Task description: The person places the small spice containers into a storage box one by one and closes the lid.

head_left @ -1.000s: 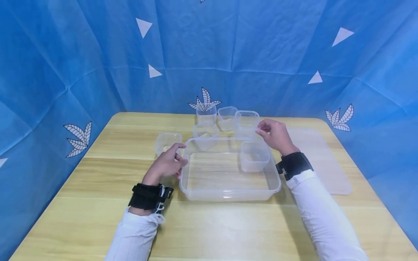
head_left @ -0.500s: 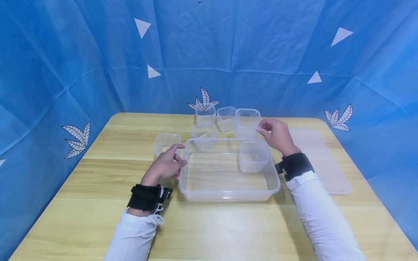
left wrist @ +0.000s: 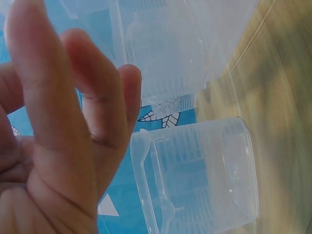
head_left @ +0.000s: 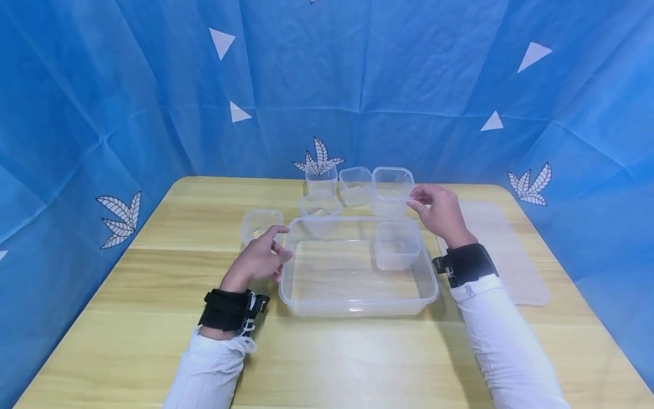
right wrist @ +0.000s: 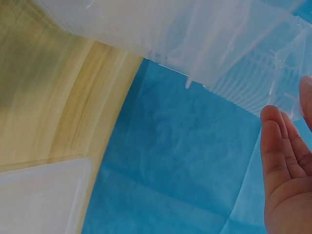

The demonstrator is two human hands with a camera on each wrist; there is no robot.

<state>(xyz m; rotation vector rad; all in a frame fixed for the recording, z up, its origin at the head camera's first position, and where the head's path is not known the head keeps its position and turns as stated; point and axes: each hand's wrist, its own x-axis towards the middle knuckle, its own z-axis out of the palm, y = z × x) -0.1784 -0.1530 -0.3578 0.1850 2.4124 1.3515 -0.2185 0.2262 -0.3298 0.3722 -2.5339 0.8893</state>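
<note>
A large clear rectangular plastic box [head_left: 352, 309] stands open on the table, with a small clear container [head_left: 393, 262] inside at its right end. My left hand [head_left: 258, 258] is at the box's left side, fingers loosely bent and fingertips right at the rim. Beyond the box's back right corner, my right hand [head_left: 436, 210] pinches the right side of another small clear container [head_left: 392, 199]. In the right wrist view, the thumb and fingers [right wrist: 275, 151] meet that container's edge. The left wrist view shows a small container [left wrist: 195, 178] standing beside my left fingers [left wrist: 53, 97].
Small clear containers stand behind the box: one [head_left: 321, 213] close to its back rim, one [head_left: 355, 187] and another [head_left: 322, 182] nearer the blue curtain [head_left: 327, 68]. One more [head_left: 258, 224] is at the left. A flat translucent lid [head_left: 503, 255] lies on the wooden table [head_left: 337, 363] at right.
My right hand has shifted slightly right, and the small container at its fingertips has moved right and back with it, apart from its neighbour. My left hand and the large box stay put.
</note>
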